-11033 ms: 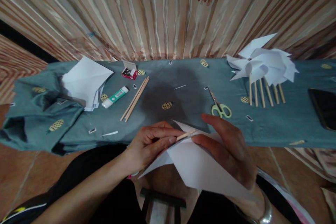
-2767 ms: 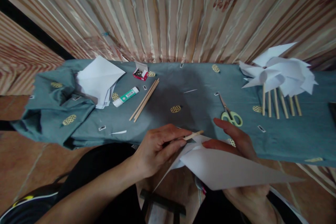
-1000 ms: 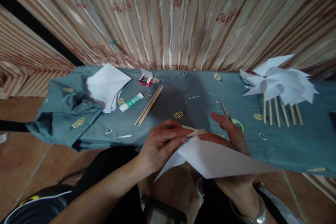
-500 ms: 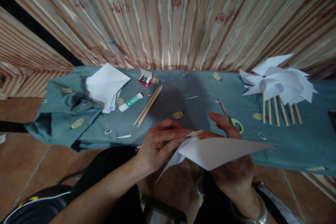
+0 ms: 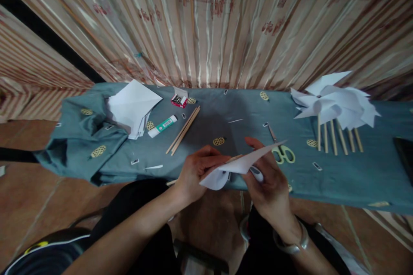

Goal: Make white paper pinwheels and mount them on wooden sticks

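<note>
Above the cloth's front edge, my left hand (image 5: 190, 176) pinches a folded white paper pinwheel (image 5: 247, 160) together with a thin wooden stick (image 5: 235, 157), mostly hidden behind the paper. My right hand (image 5: 271, 187) is closed just right of the pinwheel, around a rounded white and grey object (image 5: 257, 174) whose kind I cannot make out. Its thumb and fingers are close to the paper, partly covered by it. Green-handled scissors (image 5: 283, 154) lie on the cloth just beyond my right hand.
On the blue-green cloth (image 5: 348, 180) lie stacked paper sheets (image 5: 134, 105), a glue stick (image 5: 163, 126), wooden sticks (image 5: 183, 131), a small red box of pins (image 5: 179, 98) and paper scraps (image 5: 154, 167). Finished pinwheels (image 5: 338, 103) lie at the right. A dark flat object (image 5: 405, 152) sits at the right edge.
The pinwheel has turned, so its long blade now points up and right. My right hand has come out from behind the paper, moving left, and a rounded white object shows in it.
</note>
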{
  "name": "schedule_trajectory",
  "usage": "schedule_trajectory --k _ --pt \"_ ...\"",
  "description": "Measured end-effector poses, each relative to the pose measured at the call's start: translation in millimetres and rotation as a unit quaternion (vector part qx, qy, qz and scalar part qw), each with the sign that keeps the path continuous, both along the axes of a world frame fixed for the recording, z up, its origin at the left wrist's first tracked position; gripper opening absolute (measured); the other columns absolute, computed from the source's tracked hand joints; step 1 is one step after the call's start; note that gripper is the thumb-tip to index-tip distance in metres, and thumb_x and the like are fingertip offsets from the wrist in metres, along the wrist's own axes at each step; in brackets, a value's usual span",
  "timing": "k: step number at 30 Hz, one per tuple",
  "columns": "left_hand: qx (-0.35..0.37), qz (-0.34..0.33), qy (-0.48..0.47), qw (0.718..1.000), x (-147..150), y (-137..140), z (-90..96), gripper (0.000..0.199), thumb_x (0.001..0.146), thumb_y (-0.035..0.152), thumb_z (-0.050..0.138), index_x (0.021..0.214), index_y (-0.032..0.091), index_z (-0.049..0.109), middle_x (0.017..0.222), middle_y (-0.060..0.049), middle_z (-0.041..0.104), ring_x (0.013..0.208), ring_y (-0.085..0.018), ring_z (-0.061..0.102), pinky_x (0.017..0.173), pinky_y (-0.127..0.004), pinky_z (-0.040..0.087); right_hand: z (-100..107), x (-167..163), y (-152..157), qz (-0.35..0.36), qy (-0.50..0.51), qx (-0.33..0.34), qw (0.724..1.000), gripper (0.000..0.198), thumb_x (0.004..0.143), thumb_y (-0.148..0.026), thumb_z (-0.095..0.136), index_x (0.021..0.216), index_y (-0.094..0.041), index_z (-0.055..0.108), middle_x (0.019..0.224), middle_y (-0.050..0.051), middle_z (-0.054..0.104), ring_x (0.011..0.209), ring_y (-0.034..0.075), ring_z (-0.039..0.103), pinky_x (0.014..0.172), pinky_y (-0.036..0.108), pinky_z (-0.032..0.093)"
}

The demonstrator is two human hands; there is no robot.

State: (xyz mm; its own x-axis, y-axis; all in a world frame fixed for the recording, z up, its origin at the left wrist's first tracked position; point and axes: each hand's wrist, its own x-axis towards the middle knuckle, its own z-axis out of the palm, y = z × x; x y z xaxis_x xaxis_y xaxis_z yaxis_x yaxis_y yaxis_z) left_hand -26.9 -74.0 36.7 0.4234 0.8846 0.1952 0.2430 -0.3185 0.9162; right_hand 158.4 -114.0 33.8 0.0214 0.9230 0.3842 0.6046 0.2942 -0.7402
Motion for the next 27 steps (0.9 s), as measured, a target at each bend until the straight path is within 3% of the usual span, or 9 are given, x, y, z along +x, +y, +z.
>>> schedule_trajectory --k 6,11,15,17,20,23,27 --pt "-0.078 -0.003 -0.005 0.997 4 -4 -3.9 0.018 0.086 0.027 0.062 0.087 0.020 0.078 0.082 -0.004 0.064 0.072 -0.014 0.061 0.067 -0.025 0.047 -3 2 2 0.009 0.062 -0.064 0.996 0.011 0.088 -0.027 0.060 0.090 -0.023 0.070 0.120 0.008 0.068 0.112 0.022 0.064 0.096 0.039 0.051" --pt "-0.128 0.044 -0.109 0.985 8 -15 -10.1 0.015 0.079 0.024 0.063 0.069 0.017 0.072 0.074 -0.003 0.063 0.069 -0.015 0.059 0.063 -0.023 0.044 5 4 1 0.031 0.048 -0.093 0.994 0.012 0.087 -0.029 0.062 0.091 -0.022 0.070 0.116 0.008 0.069 0.109 0.021 0.065 0.097 0.040 0.049" --pt "-0.226 0.109 -0.185 0.950 10 -28 -10.0 0.001 0.062 0.015 0.069 0.061 0.016 0.068 0.066 -0.001 0.063 0.062 -0.013 0.054 0.057 -0.021 0.041 11 6 1 0.091 0.018 -0.110 0.990 0.012 0.088 -0.029 0.061 0.090 -0.021 0.070 0.116 0.009 0.070 0.106 0.021 0.066 0.095 0.037 0.049" --pt "-0.276 0.133 -0.218 0.927 9 -34 -10.9 0.005 0.056 0.012 0.068 0.058 0.015 0.067 0.059 0.001 0.061 0.056 -0.011 0.050 0.054 -0.020 0.037 12 6 3 0.121 0.007 -0.122 0.985 0.013 0.088 -0.030 0.059 0.089 -0.021 0.069 0.115 0.009 0.070 0.104 0.021 0.066 0.093 0.037 0.049" --pt "-0.307 0.152 -0.242 0.908 7 -44 -19.4 0.004 0.053 0.011 0.065 0.052 0.015 0.064 0.047 0.004 0.053 0.048 -0.008 0.042 0.049 -0.019 0.031 11 1 8 0.141 -0.014 -0.158 0.977 0.014 0.086 -0.029 0.059 0.087 -0.020 0.069 0.112 0.009 0.072 0.100 0.022 0.067 0.089 0.036 0.050" --pt "-0.329 0.174 -0.263 0.890 7 -56 -35.4 0.017 0.054 0.016 0.064 0.040 0.016 0.053 0.039 0.005 0.046 0.043 -0.006 0.035 0.047 -0.020 0.026 8 -6 15 0.183 -0.073 -0.214 0.957 0.016 0.086 -0.028 0.056 0.091 -0.018 0.069 0.108 0.009 0.073 0.097 0.023 0.067 0.086 0.035 0.049" --pt "-0.372 0.204 -0.306 0.852 8 -72 -52.8 0.021 0.053 0.022 0.067 0.040 0.016 0.052 0.038 0.004 0.047 0.043 -0.006 0.038 0.047 -0.020 0.028 4 -14 27 0.243 -0.139 -0.255 0.926 0.018 0.086 -0.028 0.057 0.091 -0.015 0.069 0.097 0.008 0.073 0.086 0.020 0.066 0.076 0.029 0.047"
